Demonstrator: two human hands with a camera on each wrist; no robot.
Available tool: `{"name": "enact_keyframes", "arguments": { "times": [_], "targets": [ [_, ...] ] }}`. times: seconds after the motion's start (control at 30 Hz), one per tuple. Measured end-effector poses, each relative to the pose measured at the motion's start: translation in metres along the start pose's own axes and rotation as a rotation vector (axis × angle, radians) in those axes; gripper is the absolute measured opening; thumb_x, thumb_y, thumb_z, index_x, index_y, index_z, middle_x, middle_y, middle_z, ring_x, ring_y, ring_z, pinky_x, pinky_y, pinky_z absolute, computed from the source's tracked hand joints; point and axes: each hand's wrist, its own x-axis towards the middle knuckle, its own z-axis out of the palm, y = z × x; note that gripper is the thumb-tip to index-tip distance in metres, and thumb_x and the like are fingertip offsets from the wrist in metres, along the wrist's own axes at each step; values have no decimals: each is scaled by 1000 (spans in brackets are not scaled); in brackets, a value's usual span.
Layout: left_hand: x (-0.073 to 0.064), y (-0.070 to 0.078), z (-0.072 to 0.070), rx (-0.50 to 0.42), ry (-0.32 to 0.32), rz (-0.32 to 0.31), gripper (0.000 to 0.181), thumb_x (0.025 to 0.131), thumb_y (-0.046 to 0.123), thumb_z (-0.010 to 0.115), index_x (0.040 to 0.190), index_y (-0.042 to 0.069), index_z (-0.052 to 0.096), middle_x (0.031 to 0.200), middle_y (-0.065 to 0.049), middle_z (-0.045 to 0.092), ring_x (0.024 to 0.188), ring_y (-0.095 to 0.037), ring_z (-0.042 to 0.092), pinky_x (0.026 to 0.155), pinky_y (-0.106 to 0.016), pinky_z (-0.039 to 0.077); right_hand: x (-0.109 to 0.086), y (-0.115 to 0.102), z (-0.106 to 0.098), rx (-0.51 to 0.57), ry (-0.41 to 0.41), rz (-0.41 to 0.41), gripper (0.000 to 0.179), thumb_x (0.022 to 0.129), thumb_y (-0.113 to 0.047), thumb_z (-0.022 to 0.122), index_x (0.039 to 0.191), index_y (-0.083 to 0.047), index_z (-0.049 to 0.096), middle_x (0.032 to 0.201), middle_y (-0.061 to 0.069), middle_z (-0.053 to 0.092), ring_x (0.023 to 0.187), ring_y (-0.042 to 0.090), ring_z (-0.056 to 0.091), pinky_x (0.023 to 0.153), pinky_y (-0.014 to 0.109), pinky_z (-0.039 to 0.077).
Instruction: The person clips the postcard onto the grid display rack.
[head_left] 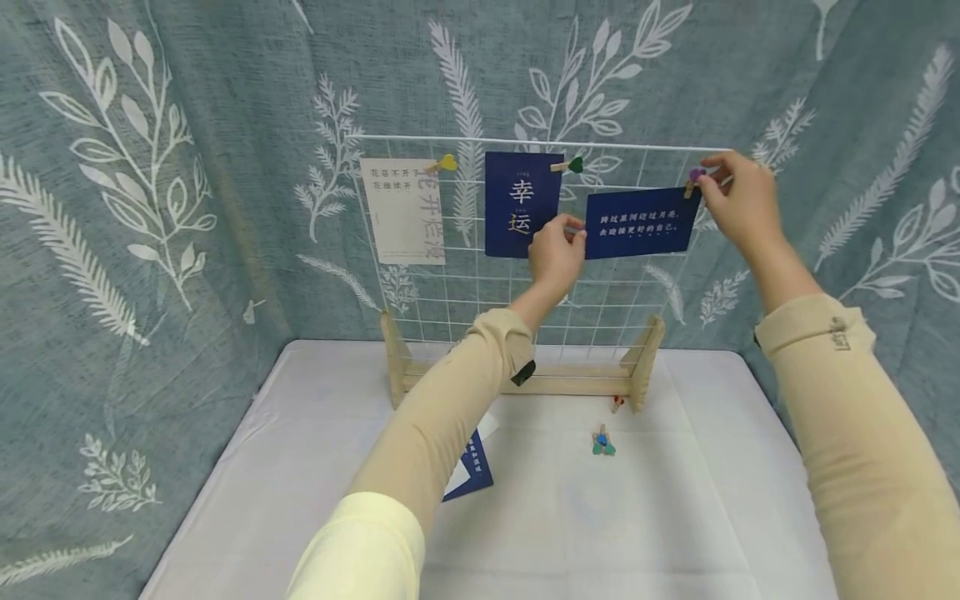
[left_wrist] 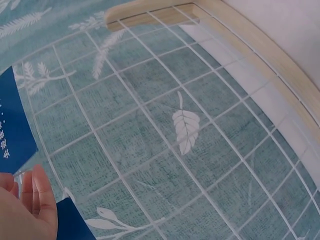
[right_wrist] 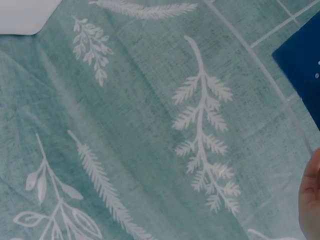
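Note:
A dark blue card with white lettering (head_left: 637, 221) lies sideways against a white wire grid (head_left: 480, 287), slightly tilted. My left hand (head_left: 558, 250) pinches its left edge between thumb and fingers. With my right hand (head_left: 738, 196) I pinch a small wooden clothespin with a purple top (head_left: 691, 188) at the card's upper right corner. An upright blue card (head_left: 522, 179) hangs beside it from a clothespin with a green heart (head_left: 567, 165). Farther left, a cream card (head_left: 401, 212) hangs from one with a yellow heart (head_left: 444, 163).
Wooden feet (head_left: 641, 367) hold the grid up on a white-covered table (head_left: 675, 517). Several clothespins (head_left: 602, 442) lie in front of it, with a red one (head_left: 617, 403) near the right foot. Loose cards (head_left: 476, 467) are partly under my left arm. Leaf-patterned curtain (head_left: 225, 275) surrounds the table.

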Motion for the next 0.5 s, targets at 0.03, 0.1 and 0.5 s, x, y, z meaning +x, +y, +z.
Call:
{"name": "enact_keyframes", "arguments": {
  "times": [0.03,0.1,0.5],
  "targets": [
    [0,-1,-1,2,8,2,17,95,21,57,107,13,66,89,-3,72,73,-17,65,74,-31,51,-1,0,1,4,6,0,30,92,-12,51,115,5,61,100,31,63,55,-20,31,59,7,30],
    [-1,-3,-3,-2,23,11,17,94,21,57,106,13,67,89,-3,72,74,-17,65,77,-32,50,-4,0,2,11,22,5,29,93,-12,51,115,5,60,101,31,63,55,-20,31,58,7,30],
    [-4,-13,-18,-71,36,80,18,93,16,59,105,6,68,85,-10,72,74,-23,63,87,-40,46,-16,5,9,45,146,60,30,91,-10,50,116,1,62,98,27,64,58,-20,31,58,6,29]
  ]
}}
